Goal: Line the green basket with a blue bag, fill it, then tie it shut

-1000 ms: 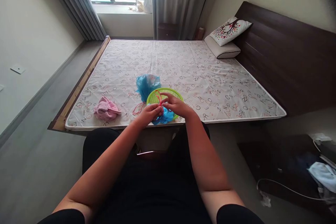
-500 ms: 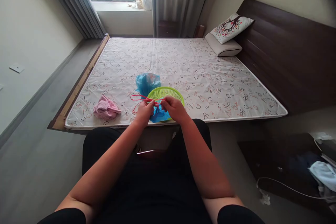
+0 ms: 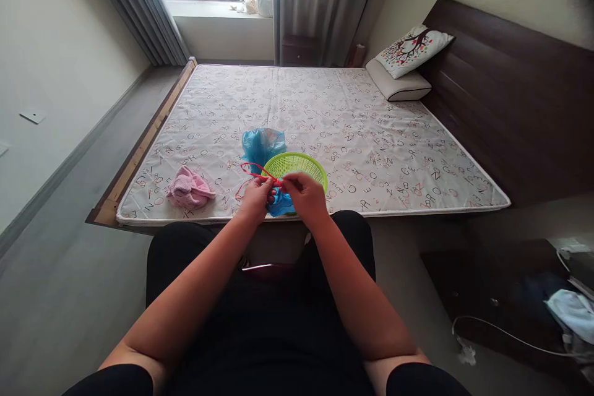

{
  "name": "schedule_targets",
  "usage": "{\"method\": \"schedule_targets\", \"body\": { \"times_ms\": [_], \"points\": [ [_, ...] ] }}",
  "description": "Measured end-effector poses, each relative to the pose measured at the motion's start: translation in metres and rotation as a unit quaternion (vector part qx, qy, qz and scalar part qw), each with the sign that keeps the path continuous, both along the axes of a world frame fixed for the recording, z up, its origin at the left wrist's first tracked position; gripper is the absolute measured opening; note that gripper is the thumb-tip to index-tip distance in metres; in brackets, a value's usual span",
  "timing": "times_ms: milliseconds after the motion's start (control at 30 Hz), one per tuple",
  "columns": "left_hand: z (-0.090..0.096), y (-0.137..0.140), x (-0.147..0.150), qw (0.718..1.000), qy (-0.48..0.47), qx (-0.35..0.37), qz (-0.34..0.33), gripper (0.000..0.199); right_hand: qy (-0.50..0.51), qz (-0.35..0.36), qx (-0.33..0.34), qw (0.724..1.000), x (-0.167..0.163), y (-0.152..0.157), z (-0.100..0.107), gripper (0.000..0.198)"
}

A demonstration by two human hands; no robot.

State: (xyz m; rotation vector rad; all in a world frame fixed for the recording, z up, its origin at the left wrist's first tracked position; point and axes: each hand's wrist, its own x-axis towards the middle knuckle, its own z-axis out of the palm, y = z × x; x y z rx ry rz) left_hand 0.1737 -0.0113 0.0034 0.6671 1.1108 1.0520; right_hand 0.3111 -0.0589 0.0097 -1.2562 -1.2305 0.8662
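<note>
Thin red cord (image 3: 253,167) runs in loops between my two hands, over the front edge of the mattress. My left hand (image 3: 258,198) pinches it, with loops sticking out to the left. Close beside, my right hand (image 3: 304,193) has thumb and fingertips closed on the cord at the right; the exact grip is too small to make out. Under and behind the hands stands a lime-green plastic basket (image 3: 301,163), partly covered by my right hand. Blue plastic (image 3: 281,205) shows below my fingers. A crumpled blue plastic bag (image 3: 262,143) lies just behind the basket.
A pink cloth (image 3: 189,189) lies bunched on the letter-printed mattress (image 3: 325,111), left of my hands. Two pillows (image 3: 408,59) rest against the dark headboard (image 3: 501,62). At the lower right is a dark nightstand (image 3: 482,297) with a white cable.
My right hand has shifted slightly left, closer to my left hand, and its fingers have re-gripped. The red loop has tilted upward. The view has moved a little.
</note>
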Motion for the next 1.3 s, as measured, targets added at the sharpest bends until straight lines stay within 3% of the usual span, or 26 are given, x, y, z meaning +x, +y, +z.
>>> {"method": "schedule_targets", "body": {
  "times_ms": [133,300,433,533,667,867,1033,1300],
  "points": [
    [-0.003,0.0,-0.003,1.0,0.005,0.007,-0.001,0.036,-0.028,0.067,-0.033,0.997,-0.007,-0.002,-0.005,0.004],
    [-0.007,-0.001,-0.005,1.0,-0.008,0.014,-0.008,0.038,-0.089,0.052,0.044,0.994,-0.005,0.004,-0.013,0.015],
    [-0.006,-0.003,-0.003,1.0,-0.01,0.02,-0.018,0.037,-0.15,0.051,0.037,0.987,-0.002,0.007,-0.019,0.016],
    [-0.002,-0.006,-0.003,1.0,0.008,0.018,-0.024,0.038,-0.184,0.018,0.03,0.982,0.0,0.01,-0.024,0.005],
    [0.0,-0.01,-0.003,0.997,0.042,0.036,-0.045,0.033,-0.18,-0.012,0.039,0.983,0.002,0.017,-0.028,0.026],
    [-0.006,-0.01,-0.002,0.99,0.099,0.069,-0.068,0.025,-0.17,0.097,-0.096,0.976,0.007,0.023,-0.023,0.031],
    [-0.012,-0.013,0.001,0.981,0.131,0.098,-0.104,0.02,-0.236,0.133,-0.145,0.952,0.008,0.019,-0.015,0.009],
    [-0.026,-0.013,0.003,0.966,0.173,0.171,-0.092,0.019,-0.177,0.151,-0.188,0.954,0.008,0.02,-0.02,0.023]
  ]
}}
